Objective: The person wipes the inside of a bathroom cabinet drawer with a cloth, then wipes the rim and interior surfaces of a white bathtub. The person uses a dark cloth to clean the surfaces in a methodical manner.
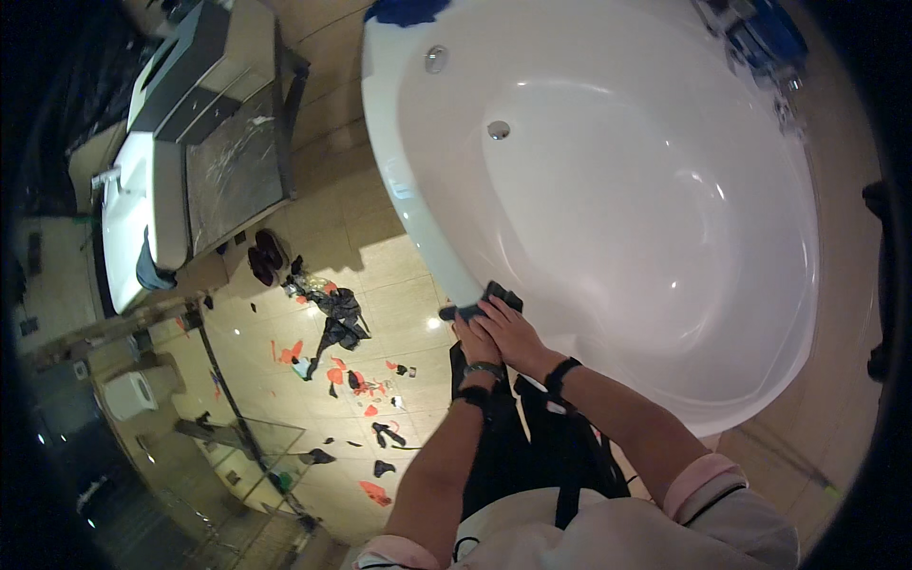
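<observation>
A dark cloth [504, 293] lies folded over the near-left rim of a white bathtub [605, 214]. Both of my hands are on it, side by side and overlapping a little. My left hand [476, 345] presses on the cloth at the tub's outer edge. On the cloth's inner side rests my right hand [511, 335], fingers flat along it. Part of the cloth is hidden under my fingers. Inside the tub are a chrome drain [499, 130] and a chrome overflow fitting [436, 59].
A blue cloth [407, 11] hangs over the tub's far rim; a blue object [768, 39] stands at the right corner. Torn black plastic [343, 313] and orange scraps litter the tiled floor [399, 285] at left. Beyond are dark shoes [265, 258], a washbasin [130, 206] and a toilet [132, 394].
</observation>
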The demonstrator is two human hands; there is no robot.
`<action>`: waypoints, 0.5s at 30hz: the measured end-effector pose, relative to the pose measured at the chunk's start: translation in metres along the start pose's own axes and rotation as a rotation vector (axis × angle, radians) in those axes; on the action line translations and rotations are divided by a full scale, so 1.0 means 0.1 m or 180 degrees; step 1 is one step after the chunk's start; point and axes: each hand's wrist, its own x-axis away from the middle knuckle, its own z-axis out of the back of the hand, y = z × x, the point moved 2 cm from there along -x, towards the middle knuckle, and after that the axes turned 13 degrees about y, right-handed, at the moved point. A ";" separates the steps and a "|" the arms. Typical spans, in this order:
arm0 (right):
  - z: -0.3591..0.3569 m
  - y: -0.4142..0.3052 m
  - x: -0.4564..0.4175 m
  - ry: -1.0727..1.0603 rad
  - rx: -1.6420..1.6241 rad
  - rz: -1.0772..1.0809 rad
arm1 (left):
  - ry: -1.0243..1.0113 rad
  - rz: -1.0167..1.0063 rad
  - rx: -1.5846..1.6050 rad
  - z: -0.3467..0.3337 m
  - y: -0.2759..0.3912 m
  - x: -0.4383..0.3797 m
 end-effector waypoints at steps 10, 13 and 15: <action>0.66 0.21 2.17 -0.0674 0.0048 -0.0325 | -0.0897 0.0110 -0.0665 -0.26 -1.11 1.95; 0.62 0.21 2.24 -0.0498 0.0068 -0.0319 | -0.1160 0.0692 0.0245 -0.28 -1.29 1.89; 0.59 0.21 2.18 -0.0228 0.0128 -0.0076 | -0.0884 0.0073 -0.0419 -0.20 -1.00 1.81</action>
